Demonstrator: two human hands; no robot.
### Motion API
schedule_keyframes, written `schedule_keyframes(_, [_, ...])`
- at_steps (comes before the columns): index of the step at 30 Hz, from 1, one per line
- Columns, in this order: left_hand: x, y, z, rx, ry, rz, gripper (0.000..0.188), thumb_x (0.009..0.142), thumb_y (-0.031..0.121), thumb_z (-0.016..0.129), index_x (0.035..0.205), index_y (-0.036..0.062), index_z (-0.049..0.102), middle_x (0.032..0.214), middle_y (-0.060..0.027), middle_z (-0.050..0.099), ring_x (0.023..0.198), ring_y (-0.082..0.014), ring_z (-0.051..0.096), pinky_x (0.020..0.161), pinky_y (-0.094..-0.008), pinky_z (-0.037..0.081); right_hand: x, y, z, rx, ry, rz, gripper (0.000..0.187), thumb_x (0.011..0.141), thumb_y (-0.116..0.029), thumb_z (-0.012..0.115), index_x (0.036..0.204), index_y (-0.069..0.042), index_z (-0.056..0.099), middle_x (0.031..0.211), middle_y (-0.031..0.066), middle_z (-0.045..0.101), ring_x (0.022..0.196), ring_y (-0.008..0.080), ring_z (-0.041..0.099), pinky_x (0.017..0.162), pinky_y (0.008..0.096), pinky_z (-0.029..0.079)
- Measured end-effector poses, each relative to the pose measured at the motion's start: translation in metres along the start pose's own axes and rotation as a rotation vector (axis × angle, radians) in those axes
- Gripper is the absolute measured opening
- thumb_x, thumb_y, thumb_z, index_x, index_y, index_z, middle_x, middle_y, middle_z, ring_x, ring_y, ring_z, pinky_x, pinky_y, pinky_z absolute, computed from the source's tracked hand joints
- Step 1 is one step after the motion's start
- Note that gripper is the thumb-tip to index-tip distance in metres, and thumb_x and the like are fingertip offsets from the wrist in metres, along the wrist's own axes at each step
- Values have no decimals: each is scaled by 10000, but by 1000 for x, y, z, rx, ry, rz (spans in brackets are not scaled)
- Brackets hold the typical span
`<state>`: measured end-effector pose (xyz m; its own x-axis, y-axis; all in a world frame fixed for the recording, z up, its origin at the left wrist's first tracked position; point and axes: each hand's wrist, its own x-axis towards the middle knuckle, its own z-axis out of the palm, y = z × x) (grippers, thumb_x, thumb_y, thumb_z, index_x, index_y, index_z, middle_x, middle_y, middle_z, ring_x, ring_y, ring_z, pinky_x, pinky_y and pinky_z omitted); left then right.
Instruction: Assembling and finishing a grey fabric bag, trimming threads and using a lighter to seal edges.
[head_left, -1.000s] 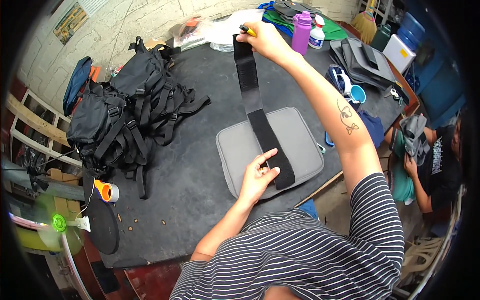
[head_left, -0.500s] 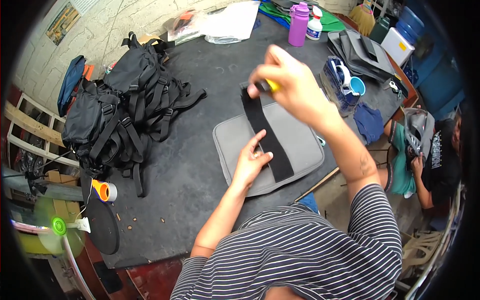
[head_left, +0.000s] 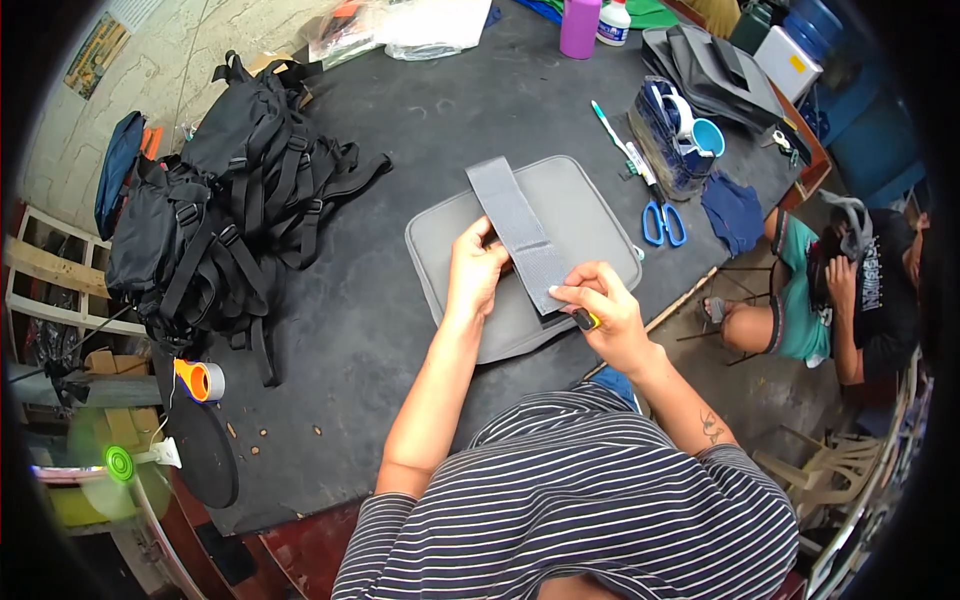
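A wide hook-and-loop strip [head_left: 518, 220] is held up over a flat grey padded case [head_left: 577, 208], its smooth grey face up. My left hand [head_left: 475, 268] is closed on the strip's left edge, partway along it. With thumb and fingers, my right hand [head_left: 607, 308] pinches the strip's near end. Also tucked in the right hand is a small yellow-and-black tool [head_left: 586, 319]; most of it is hidden by the fingers, so its kind cannot be told. The case lies on the black table [head_left: 340, 420], its near edge toward me.
Black strapped bags [head_left: 235, 210] pile up at the left. To the right lie blue-handled scissors [head_left: 663, 224], pens, a clear organizer [head_left: 665, 150] and a navy cloth [head_left: 733, 213]. A tape roll [head_left: 205, 381] stands near-left. A person [head_left: 860, 290] sits beyond the right edge.
The strip has been turned from its fuzzy black face to its grey one. My right hand came down from the far end to the near end; my left hand shifted up and left.
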<state>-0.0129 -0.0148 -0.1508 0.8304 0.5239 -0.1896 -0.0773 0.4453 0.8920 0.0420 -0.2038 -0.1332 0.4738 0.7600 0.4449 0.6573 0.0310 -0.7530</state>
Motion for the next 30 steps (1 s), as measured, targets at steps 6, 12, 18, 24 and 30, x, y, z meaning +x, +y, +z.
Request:
schedule_keyframes(6, [3,4,-1,-15,-29,25,379,837,-71,548,1210,-2,560,1081,-62,644,908,-129,646,803,-283,531,-17,15,10,3,52,-56,369,689,185,596,1003,3,664,977,118,540,761,191,646,643,284,525])
schedule_keyframes(12, [7,4,0,-15,-15,33,372,833,-65,557,1198,7,571,1050,-49,651,888,-135,650,773,-285,539,-15,25,15,-95,100,-109,359,687,137,625,1009,-15,675,961,122,556,652,167,592,573,272,482])
schedule_keyframes(18, [9,1,-4,-28,0,22,371,825,-53,554,1191,0,575,1046,-58,653,859,-151,660,769,-293,544,-15,28,19,-188,100,-166,389,647,113,648,1011,-20,676,965,124,555,589,162,535,549,280,467])
schedule_keyframes(24, [13,2,-8,-29,32,-15,395,809,-60,535,1200,-17,571,1038,-70,653,842,-155,664,761,-294,548,-12,27,20,-225,34,-94,399,648,85,675,1034,-13,663,1041,143,530,618,167,538,572,291,480])
schedule_keyframes(30, [15,1,-7,-53,63,1,387,820,-44,546,1205,-21,571,1032,-71,654,824,-151,659,752,-282,551,-8,22,22,-125,55,29,312,681,40,723,983,3,650,1090,152,510,654,157,542,603,283,480])
